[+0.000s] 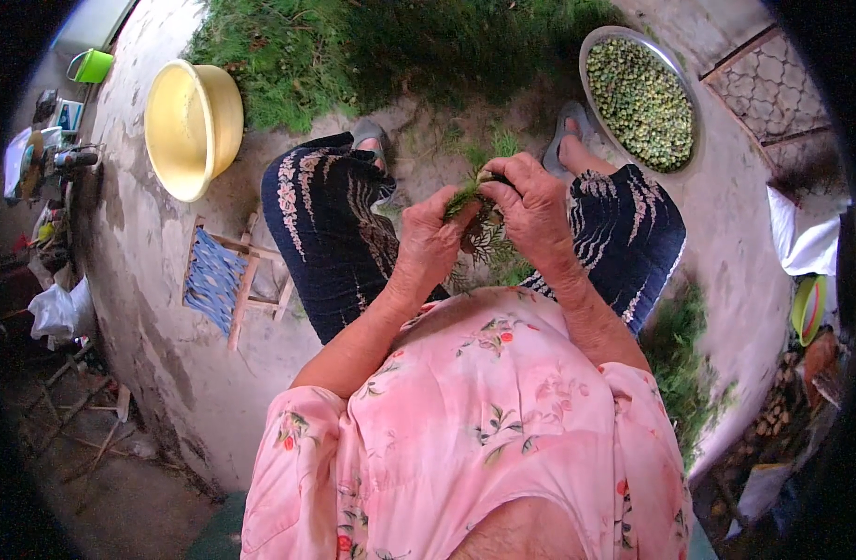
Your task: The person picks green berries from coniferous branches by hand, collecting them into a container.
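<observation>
Between my knees, my left hand (435, 233) and my right hand (530, 205) are both closed on a green sprig (463, 196) with flat, scale-like leaves. My left hand grips it from the left; my right thumb and fingers pinch it just above and to the right, close to the other hand. Darker twigs hang below my fingers, partly hidden by them. A large heap of cut green branches (288, 65) lies on the ground beyond my feet, and more greenery (680, 373) lies by my right side.
A yellow plastic basin (180, 131) stands front left, a metal tray of small green pods or cones (638, 98) front right. A folding stool (218, 280) lies at my left. A green bucket (94, 65), plastic bags (59, 308) and clutter line the left edge; white sacks (801, 233) are at right.
</observation>
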Available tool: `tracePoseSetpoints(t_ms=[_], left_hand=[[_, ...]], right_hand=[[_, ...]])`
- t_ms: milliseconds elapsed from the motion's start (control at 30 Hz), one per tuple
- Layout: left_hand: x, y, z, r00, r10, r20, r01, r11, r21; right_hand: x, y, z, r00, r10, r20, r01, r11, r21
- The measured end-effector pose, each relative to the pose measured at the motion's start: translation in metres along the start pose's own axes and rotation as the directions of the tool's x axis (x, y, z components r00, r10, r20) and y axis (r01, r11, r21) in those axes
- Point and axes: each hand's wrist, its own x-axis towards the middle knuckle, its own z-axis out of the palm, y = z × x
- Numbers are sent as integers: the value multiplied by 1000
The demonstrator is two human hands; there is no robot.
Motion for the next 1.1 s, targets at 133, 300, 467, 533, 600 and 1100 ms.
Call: tracePoseSetpoints(t_ms=[133,300,467,533,600,1100], left_hand=[[-2,6,1,937,-328,118,348,890,-293],[-2,4,5,930,-336,150,368,835,-408],[-1,4,6,958,-272,89,286,904,-318],[0,4,6,959,-273,76,283,905,-317],[1,4,4,959,-275,64,281,906,-316],[-3,-3,3,986,-158,53,164,975,-149]], right_hand=[[-1,4,0,980,199,10,-196,951,237],[-1,8,5,939,341,-40,-303,877,372],[0,3,16,962,47,-268,-52,999,-13],[2,5,18,966,16,-259,-32,998,-56],[3,7,18,956,241,-166,-208,958,197],[3,-2,19,972,94,-216,-67,989,130]])
